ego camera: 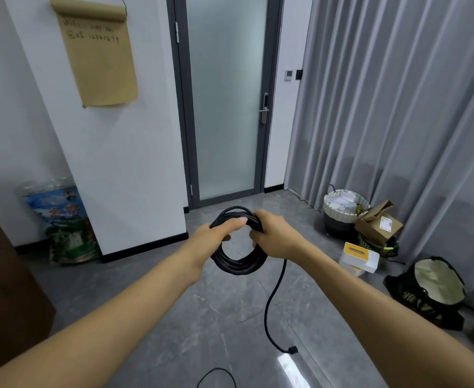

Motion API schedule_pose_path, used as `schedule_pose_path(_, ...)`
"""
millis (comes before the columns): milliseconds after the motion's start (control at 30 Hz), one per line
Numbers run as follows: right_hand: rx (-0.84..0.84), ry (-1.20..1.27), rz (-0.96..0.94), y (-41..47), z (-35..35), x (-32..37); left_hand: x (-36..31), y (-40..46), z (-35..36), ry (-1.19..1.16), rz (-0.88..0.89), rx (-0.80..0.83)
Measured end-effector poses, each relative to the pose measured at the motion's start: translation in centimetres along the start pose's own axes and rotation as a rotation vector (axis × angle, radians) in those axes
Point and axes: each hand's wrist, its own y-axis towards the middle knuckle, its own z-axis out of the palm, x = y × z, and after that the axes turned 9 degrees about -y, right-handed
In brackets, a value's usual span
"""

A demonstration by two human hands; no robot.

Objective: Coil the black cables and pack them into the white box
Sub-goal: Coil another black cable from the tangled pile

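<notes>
Black cable [240,264]: wound into a multi-turn coil, held in the air in front of the person, above the grey tiled floor [151,303]. Left hand [219,233] grips the coil's left side, thumb laid across the top of the loops. Right hand [275,233] is curled around the upper right of the coil. A loose tail hangs from below the right hand and curves down to the floor, ending in a black plug [292,350]. A second loop of black cable [216,376] lies on the floor at the bottom edge.

Containers, right side by the grey curtain [398,107]:
- Woven white basket [345,210] with a dark base, holding papers or packets; contents too small to identify.
- Brown cardboard box [378,222], flap open, white label on it, just beside the basket.
- White box [360,257] with a yellow-rimmed slot on top, on the floor near the cardboard box; interior hidden.
- Black bag [426,292], mouth open, pale lining visible.

Left: printed plastic sack [65,225] against the white wall.
</notes>
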Motion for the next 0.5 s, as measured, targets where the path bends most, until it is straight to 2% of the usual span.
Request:
schedule_pose_path(200,-0.051,0.096,0.035,0.1,0.8,1.1,0.0,-0.2,1.4,-0.132,0.127,-0.352)
schedule_pose_path(333,-0.031,0.12,0.023,-0.1,1.1,1.2,0.5,-0.6,1.3,-0.102,0.216,-0.372)
schedule_pose_path(500,0.031,0.117,-0.053,-0.5,1.1,0.3,1.0,-0.2,0.4,0.035,0.243,-0.421)
